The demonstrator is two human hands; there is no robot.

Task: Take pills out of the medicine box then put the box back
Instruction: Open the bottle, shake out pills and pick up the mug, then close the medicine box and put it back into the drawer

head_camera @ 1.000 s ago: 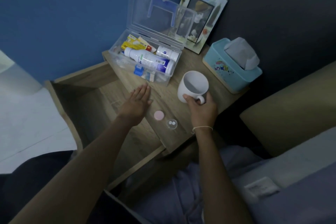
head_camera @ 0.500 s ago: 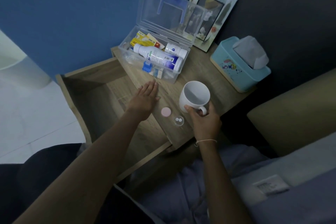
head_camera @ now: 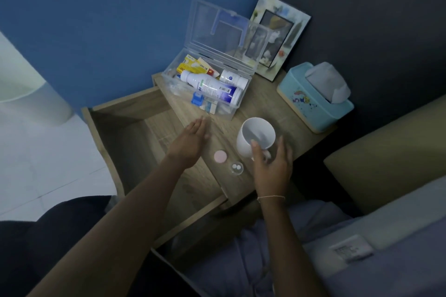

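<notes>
The clear medicine box [head_camera: 230, 113] stands at the back of the wooden nightstand with its lid raised; a large white bottle [head_camera: 210, 87], a smaller white bottle [head_camera: 233, 77] and yellow packets lie inside. In front of it sit a pink round cap [head_camera: 220, 156] and a small clear cup with two white pills [head_camera: 237, 168]. My left hand [head_camera: 193, 138] is flat and empty, just left of the pink cap. A white mug [head_camera: 252, 136] stands to the right of the pills, and my right hand [head_camera: 271, 161] is at its handle with fingers spread, the thumb against the mug's side.
Left of the nightstand top, the open wooden drawer [head_camera: 130, 142] sticks out under my left forearm. A picture frame [head_camera: 281, 38] leans on the wall behind the box. A blue tissue box [head_camera: 313, 106] sits at the right edge. A beige cushion [head_camera: 386, 159] lies beyond.
My right hand has loosened from its grip on the mug handle, and its fingers have spread. My left hand has stayed flat in much the same spot. The camera has shifted slightly.
</notes>
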